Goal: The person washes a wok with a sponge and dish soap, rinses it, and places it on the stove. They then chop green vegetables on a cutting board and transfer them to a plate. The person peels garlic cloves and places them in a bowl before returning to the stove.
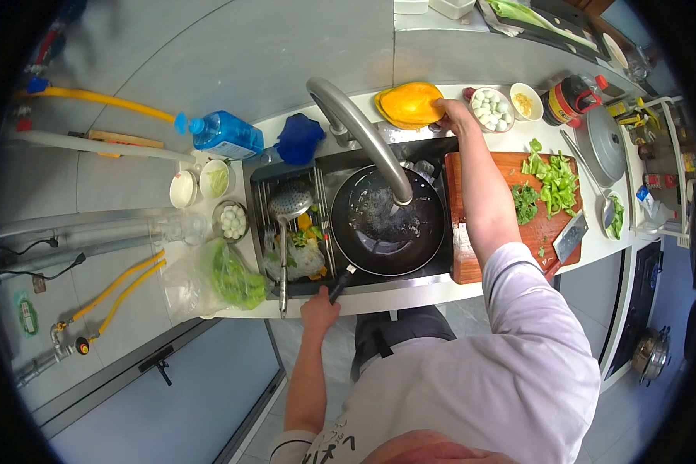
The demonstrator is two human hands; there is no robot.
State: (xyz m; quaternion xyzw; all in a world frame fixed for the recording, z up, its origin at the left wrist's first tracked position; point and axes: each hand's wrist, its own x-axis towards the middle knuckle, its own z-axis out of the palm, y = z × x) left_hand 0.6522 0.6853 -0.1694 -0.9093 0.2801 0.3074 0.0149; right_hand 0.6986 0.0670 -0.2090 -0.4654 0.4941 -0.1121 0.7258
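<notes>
A dark frying pan [377,243] sits in the sink under the curved metal faucet [377,142], with water and bubbles inside. My left hand [320,310] grips the pan's black handle near the counter's front edge. Behind the sink, my right hand [455,116] reaches to the right edge of a yellow-orange pumpkin piece [409,104]; its fingertips are partly hidden, and whether they hold anything is unclear. Left of the pan, a slotted metal skimmer [290,203] lies across the sink's drain basket, over vegetable scraps [306,235] and a clear plastic bag.
Right of the sink, a wooden cutting board [487,232] holds cut green peppers [557,182], herbs [524,203] and a cleaver [569,238]. Bowls of pale eggs [491,110] and chopped garlic [522,103] stand behind. At left are a blue bottle [229,134], bowls and bagged greens [232,278].
</notes>
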